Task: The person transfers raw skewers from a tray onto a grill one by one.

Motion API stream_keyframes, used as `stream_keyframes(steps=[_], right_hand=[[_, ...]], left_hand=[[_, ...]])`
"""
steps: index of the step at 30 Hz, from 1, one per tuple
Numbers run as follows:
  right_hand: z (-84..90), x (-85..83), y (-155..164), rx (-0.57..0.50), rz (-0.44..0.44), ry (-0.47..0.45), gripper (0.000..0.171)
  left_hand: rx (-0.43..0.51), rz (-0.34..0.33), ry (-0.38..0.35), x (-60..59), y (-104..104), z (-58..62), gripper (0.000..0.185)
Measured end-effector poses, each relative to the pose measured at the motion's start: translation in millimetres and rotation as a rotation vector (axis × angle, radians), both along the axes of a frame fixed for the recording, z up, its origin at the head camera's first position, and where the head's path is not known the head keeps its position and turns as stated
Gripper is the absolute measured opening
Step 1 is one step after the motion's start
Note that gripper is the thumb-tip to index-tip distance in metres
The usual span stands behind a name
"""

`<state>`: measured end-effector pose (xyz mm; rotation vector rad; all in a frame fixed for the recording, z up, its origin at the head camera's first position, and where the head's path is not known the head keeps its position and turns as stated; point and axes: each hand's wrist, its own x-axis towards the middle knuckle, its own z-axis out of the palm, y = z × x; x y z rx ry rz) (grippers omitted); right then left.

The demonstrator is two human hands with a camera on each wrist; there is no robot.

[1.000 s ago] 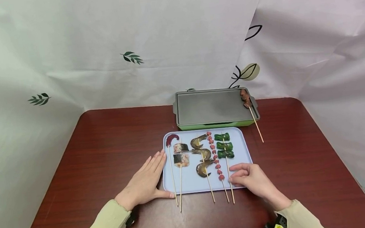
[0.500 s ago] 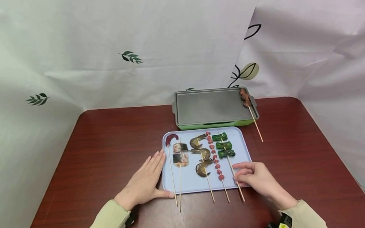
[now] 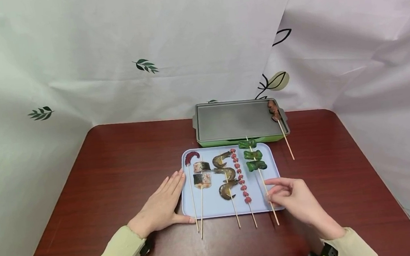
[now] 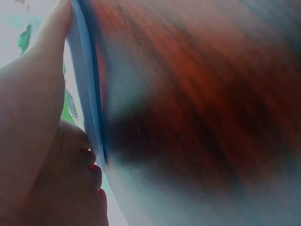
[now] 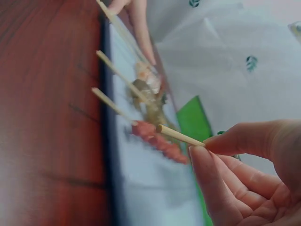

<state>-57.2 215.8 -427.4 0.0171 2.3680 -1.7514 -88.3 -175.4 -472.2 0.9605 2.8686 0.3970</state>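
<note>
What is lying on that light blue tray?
On the blue tray lie an octopus skewer, a fish skewer, a shrimp skewer and a red-bead skewer. The right hand pinches the green-pepper skewer above it. The tray surface under the food is hidden.

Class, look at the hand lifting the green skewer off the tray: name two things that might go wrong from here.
1. The right hand pinches the green skewer only near its bare end, so the loaded tip could dip or swing, perhaps against the grill.
2. It might brush the red skewer alongside and shift it on the tray.
</note>
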Motion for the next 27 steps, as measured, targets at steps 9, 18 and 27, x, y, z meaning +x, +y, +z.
stream_keyframes(steps=[9,18,27], right_hand=[[35.8,-23.5,10.4,0.143,-0.014,0.222,0.038],[57.4,-72.0,21.6,0.176,-0.058,0.269,0.039],[54.9,-125.8,30.8,0.253,-0.032,0.161,0.037]], left_hand=[[0.006,-0.004,0.0,-0.3,-0.9,0.4,0.128],[0.005,-0.005,-0.002,-0.9,-0.6,0.5,0.127],[0.011,-0.006,-0.004,-0.2,-0.5,0.3,0.127]])
